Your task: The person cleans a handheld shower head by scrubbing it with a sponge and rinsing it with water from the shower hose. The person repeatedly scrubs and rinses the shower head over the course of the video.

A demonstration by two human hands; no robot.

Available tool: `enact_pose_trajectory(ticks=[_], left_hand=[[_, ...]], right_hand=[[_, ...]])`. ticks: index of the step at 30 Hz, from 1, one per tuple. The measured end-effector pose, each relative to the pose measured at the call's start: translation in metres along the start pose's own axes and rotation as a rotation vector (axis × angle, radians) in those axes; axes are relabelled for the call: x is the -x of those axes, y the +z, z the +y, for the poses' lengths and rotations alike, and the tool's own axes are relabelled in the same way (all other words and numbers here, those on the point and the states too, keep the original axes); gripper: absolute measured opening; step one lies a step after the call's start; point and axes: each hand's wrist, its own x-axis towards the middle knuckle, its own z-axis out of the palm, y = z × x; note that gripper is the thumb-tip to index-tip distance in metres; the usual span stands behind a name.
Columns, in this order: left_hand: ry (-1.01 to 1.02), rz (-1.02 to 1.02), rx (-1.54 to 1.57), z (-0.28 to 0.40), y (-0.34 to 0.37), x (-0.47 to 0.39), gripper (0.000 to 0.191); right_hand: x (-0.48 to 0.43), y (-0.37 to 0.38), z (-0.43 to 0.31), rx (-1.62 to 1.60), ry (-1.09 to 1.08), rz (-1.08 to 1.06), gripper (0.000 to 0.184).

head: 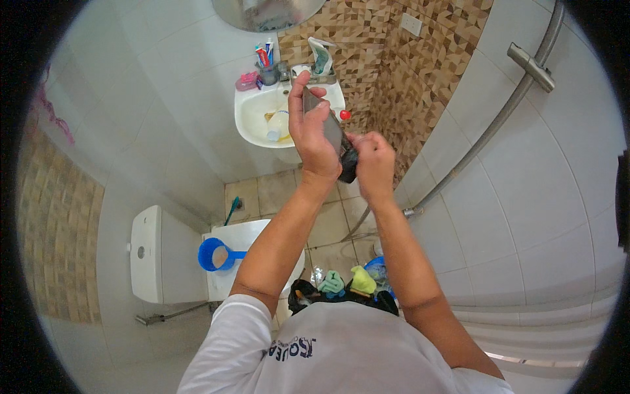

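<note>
My left hand [312, 138] grips a flat grey rectangular object [333, 132] above the floor, just in front of the washbasin. Its thumb lies over the object's face and the fingers are behind it. A black piece [348, 166] is at the object's lower end; its exact kind is not clear. My right hand [377, 165] is closed with its fingertips pinched at the edge of this dark end, slightly blurred. Behind the hands, a white bottle [279, 125] lies in the white washbasin [248, 127].
A cup with toothpaste tubes [268, 74] and a pink soap dish [247, 82] stand on the basin's rim. Left is a toilet tank [147, 253], with a blue dipper [209, 253] beside it. At my waist hang green cloth [330, 281] and yellow cloth [363, 280]. A shower hose [485, 125] runs along the right wall.
</note>
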Motion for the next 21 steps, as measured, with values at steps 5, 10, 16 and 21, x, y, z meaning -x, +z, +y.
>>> enact_pose_trajectory(ticks=[5,10,16,21], left_hand=[[-0.010,0.021,0.059,0.000,-0.003,0.000,0.046],[-0.149,-0.127,0.114,0.003,-0.006,-0.008,0.054],[-0.202,-0.591,0.605,0.011,-0.020,-0.033,0.057],[-0.271,-0.584,0.556,0.024,-0.022,-0.040,0.057]], right_hand=[[-0.001,0.003,-0.014,-0.100,0.006,-0.032,0.015],[-0.027,-0.011,-0.005,-0.179,0.056,0.068,0.015],[-0.024,-0.057,0.009,-0.464,0.445,-0.396,0.013],[0.004,-0.033,0.003,-0.142,0.171,-0.396,0.021]])
